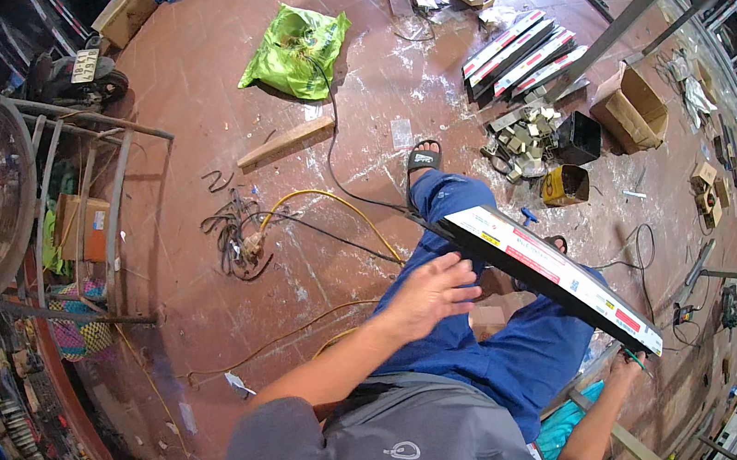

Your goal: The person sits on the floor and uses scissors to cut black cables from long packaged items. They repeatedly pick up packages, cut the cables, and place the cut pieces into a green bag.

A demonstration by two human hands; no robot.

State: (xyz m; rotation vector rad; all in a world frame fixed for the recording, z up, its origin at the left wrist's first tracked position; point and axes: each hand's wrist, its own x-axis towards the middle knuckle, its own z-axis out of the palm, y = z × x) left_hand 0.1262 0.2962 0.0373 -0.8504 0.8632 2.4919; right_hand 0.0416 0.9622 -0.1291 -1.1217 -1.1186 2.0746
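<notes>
While the left hand hovers in the head view, fingers loosely spread and empty, a long, rigid black bar with a glossy white label strip slants at 4 o'clock across blue cloth trousers. At its 4 o'clock end is the right hand, its grip too hidden to tell. A crinkled lime plastic sack slumps between 11 and 12.
</notes>
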